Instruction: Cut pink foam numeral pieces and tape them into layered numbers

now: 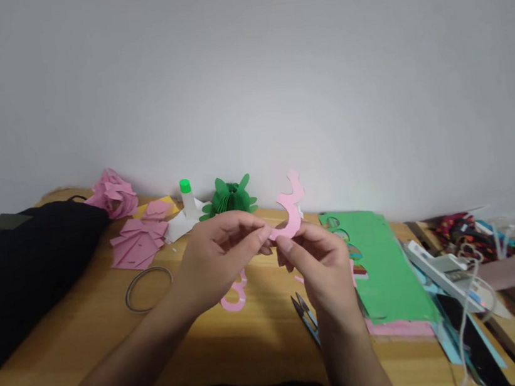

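Observation:
A wavy pink paper cutout (293, 215) is held up above the wooden table, its free end curling upward. My left hand (227, 247) pinches its lower left end between thumb and fingers. Close beside it, my right hand (315, 255) grips the lower curve of the same strip, thumb in front. Below my hands another curved pink paper piece (232, 301) lies on the table, partly hidden by my left hand. Small thread snips (306, 319) rest near my right wrist, which covers part of them.
A green folded-paper form (230, 198) and a glue stick (186, 197) stand by the wall. Pink paper pieces (135, 242), a ring (133, 295) and a black bag (34, 266) are at left. Green sheets (386, 271), a power strip (443, 273) and a phone (471, 342) lie right.

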A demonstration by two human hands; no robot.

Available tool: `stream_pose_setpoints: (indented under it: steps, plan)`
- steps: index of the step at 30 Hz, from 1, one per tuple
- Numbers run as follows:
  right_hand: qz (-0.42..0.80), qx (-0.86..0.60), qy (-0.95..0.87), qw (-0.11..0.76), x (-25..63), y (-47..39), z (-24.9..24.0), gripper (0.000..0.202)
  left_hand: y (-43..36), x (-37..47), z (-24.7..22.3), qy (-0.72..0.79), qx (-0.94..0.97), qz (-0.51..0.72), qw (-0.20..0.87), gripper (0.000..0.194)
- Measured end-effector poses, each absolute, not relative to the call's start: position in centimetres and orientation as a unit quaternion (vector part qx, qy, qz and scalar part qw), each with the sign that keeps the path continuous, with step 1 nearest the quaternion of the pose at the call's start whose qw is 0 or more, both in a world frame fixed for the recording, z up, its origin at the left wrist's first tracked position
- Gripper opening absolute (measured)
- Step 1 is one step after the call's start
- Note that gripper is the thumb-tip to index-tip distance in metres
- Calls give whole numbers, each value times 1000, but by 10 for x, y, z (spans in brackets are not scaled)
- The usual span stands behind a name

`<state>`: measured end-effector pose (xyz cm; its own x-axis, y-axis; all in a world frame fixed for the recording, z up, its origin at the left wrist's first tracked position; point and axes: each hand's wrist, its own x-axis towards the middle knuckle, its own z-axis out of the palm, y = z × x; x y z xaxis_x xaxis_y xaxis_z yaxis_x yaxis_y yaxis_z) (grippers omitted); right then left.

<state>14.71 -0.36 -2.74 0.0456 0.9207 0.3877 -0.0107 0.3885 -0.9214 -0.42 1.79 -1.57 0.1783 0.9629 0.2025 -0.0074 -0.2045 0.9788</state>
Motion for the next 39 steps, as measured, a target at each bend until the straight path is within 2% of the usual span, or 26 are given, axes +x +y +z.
stream_pose_setpoints:
  steps: [4,9,12,19,28,35,39]
  plan:
    - [368,-410,-571,608,151,-3,-30,12,18,2,-15,401,635,513,415,12]
    - [315,-458,-563,612,154,-9,-35,8,11,11,-14,423,690,557,188,8]
    - [284,-477,-562,614,155,-13,-37,10,8,14,-15,415,733,525,116,17]
    - [208,-479,-602,604,158,-19,-36,12,6,16,-18,413,751,498,128,16]
    - [141,-491,-638,577,165,-27,-30,16,6,17,-13,393,755,485,200,19]
    - [142,-487,-646,570,168,-28,-29,20,7,15,-16,364,779,483,164,15]
    - [123,-479,-656,570,168,-30,-27,20,9,15,-18,303,795,516,101,13]
